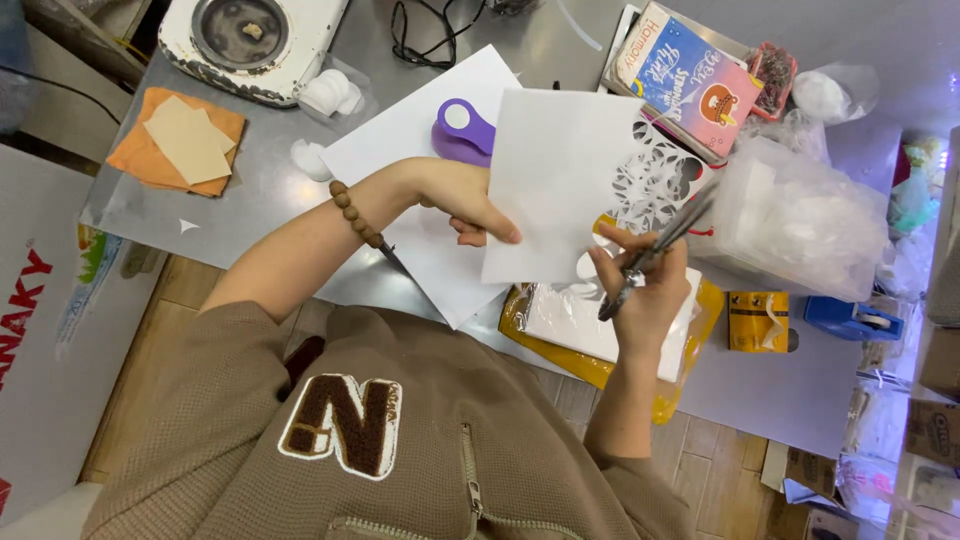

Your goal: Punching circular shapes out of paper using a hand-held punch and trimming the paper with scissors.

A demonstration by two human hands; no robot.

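My left hand [462, 200] grips the left edge of a white paper sheet [560, 180] and holds it up over the table. The sheet's right part carries a cut-out leaf lace pattern [655, 180]. My right hand [645, 285] holds a thin metal cutting tool [660, 245], its tip pointing up at the lace area. A brown bead bracelet [355, 212] sits on my left wrist. A purple paper punch [462, 130] rests on a second white sheet [400, 150] just behind the held paper.
A yellow packet with white paper [580, 320] lies under my right hand. Clear plastic bags [800, 215], a colourful booklet [690, 80], a small yellow box [755, 320], a blue tape dispenser [850, 318], orange cloth [175, 140] and a white appliance [250, 40] ring the grey table [780, 390].
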